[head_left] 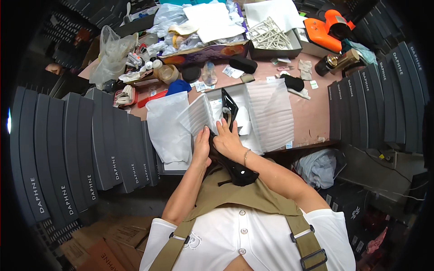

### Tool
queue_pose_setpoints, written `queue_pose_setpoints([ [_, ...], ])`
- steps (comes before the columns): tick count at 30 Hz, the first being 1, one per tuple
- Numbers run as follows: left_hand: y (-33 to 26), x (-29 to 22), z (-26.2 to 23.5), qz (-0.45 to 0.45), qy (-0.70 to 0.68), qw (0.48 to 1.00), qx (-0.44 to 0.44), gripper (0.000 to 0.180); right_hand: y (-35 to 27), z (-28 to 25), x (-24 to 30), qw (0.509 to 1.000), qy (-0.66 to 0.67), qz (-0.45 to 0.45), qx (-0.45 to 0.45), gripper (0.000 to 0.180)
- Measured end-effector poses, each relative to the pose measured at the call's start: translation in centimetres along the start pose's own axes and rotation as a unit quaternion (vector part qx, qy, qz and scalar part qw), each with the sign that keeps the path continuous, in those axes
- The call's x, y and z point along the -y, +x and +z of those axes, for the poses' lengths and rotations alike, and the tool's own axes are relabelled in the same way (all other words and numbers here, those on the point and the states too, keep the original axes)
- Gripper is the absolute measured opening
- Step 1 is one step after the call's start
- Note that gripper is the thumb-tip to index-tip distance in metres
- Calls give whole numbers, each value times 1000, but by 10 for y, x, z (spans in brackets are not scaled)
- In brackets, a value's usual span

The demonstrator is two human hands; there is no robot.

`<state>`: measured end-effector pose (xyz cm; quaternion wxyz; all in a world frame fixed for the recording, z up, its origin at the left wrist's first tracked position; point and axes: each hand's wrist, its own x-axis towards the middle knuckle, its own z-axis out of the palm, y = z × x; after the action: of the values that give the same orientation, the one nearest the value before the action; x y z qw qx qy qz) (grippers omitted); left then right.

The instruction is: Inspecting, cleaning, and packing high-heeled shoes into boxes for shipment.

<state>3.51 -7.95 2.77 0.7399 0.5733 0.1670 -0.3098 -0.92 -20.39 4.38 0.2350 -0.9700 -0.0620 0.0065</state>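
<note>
A glossy black high-heeled shoe (244, 175) lies tilted over my lap, its thin heel toward me and its front part between my hands. My left hand (201, 149) grips the front part from the left. Across the shoe from the right lies my right hand (229, 141), its fingers pointing forward and partly hiding the shoe. Just beyond my right fingertips, a second black high-heeled shoe (232, 107) rests in an open shoebox (254, 135) with white paper inside. White wrapping sheets (271, 115) spread from the box on its right and left.
Stacked dark grey shoeboxes (104, 140) rise on the left, with more shoeboxes (368, 104) on the right. Along the back stand a box of plastic bags (203, 53), a tray of white sticks (271, 36) and an orange tool (323, 34). A bagged bundle (318, 167) sits below right.
</note>
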Motion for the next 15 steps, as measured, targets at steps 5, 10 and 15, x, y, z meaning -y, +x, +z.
queue_pose_setpoints([
  [5, -4, 2, 5, 1, 40, 999, 37, 59, -24, -19, 7, 997, 37, 59, 31, 25],
  [10, -18, -30, 25, -15, -56, 996, 72, 52, -27, -39, 8, 992, 110, 11, -57, 29],
  [15, -5, -30, 18, 14, -94, 994, 62, 38, 9, -22, 3, 981, 185, -52, 25, 30],
])
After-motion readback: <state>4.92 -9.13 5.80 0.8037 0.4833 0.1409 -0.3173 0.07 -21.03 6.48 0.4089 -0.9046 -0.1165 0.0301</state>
